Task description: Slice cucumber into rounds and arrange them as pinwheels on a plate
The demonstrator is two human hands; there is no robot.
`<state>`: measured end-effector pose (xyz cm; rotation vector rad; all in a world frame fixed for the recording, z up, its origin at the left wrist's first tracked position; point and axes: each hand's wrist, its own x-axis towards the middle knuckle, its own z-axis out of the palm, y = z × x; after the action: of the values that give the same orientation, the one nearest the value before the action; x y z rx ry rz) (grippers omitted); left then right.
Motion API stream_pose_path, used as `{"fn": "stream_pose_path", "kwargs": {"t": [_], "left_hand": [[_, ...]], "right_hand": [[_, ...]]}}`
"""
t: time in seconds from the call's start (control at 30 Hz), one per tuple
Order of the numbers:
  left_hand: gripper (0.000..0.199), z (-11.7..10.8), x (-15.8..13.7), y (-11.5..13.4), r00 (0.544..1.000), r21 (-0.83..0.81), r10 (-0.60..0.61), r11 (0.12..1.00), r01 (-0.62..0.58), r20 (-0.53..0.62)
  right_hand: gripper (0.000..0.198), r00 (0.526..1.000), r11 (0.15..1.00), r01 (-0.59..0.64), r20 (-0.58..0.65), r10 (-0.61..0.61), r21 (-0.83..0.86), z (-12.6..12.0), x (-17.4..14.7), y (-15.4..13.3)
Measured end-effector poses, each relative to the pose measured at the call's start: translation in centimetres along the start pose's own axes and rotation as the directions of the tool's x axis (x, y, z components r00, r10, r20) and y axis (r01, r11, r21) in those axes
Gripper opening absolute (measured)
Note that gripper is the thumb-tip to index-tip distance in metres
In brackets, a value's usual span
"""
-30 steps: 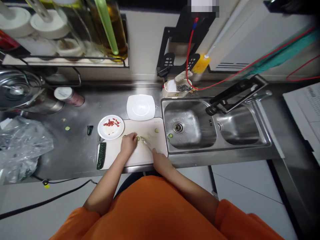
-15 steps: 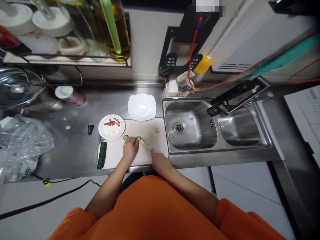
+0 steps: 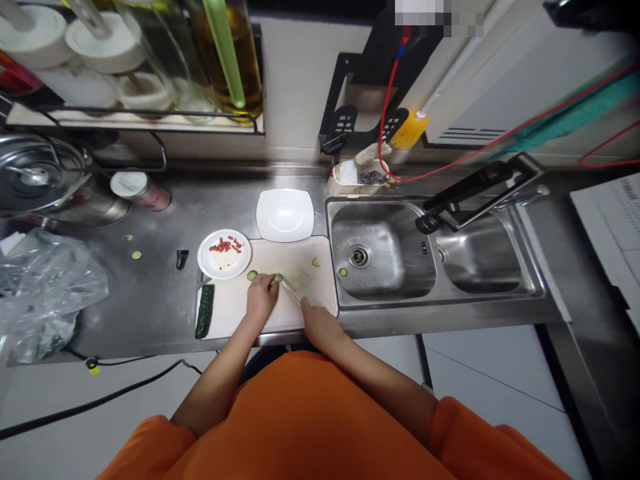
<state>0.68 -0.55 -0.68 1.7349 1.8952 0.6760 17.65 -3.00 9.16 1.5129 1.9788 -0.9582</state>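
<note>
My left hand [image 3: 261, 298] is closed over the white cutting board [image 3: 233, 319], its fingertips pinching a small cucumber slice [image 3: 279, 277]. A knife [image 3: 291, 291] is gripped in my right hand [image 3: 320, 325], and its tip reaches to that slice; whether it cuts in is too small to tell. Just beyond my left hand lies another cucumber slice [image 3: 252, 275]. A thin pale slice [image 3: 316, 262] rests near the board's right side. Along the left edge lies a longer dark green cucumber piece [image 3: 205, 311].
A round plate [image 3: 204, 265] with red bits overlaps the board's upper left corner. Behind the board stands a white square dish [image 3: 285, 215]. The double sink [image 3: 383, 297] is on the right. A cucumber end [image 3: 181, 259], a jar [image 3: 141, 191] and a plastic bag [image 3: 60, 293] are leftward.
</note>
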Motion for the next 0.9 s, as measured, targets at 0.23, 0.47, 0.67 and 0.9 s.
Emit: {"fn": "stream_pose_path", "kwargs": {"t": [0.23,0.47,0.67,0.9], "left_hand": [[0.024,0.1,0.0,-0.1,1.000,-0.002,-0.005,1.000,0.005,-0.003],[0.023,0.0,0.1,0.0,0.999,0.017,-0.037,0.999,0.037,-0.001],[0.022,-0.3,0.4,0.4,0.998,0.032,-0.062,0.998,0.061,0.007],[0.013,-0.9,1.2,1.1,0.992,0.025,-0.113,0.993,0.112,0.049]], "right_hand": [[0.039,0.999,1.000,-0.015,0.036,0.015,0.020,-0.5,0.0,-0.4],[0.038,1.000,0.998,0.013,0.012,-0.014,0.069,-0.7,0.2,-0.7],[0.037,0.999,0.998,-0.016,0.031,0.014,0.066,-0.2,-0.9,0.1],[0.040,0.996,0.997,-0.049,0.072,0.045,0.053,-0.1,-1.8,0.6]]}}
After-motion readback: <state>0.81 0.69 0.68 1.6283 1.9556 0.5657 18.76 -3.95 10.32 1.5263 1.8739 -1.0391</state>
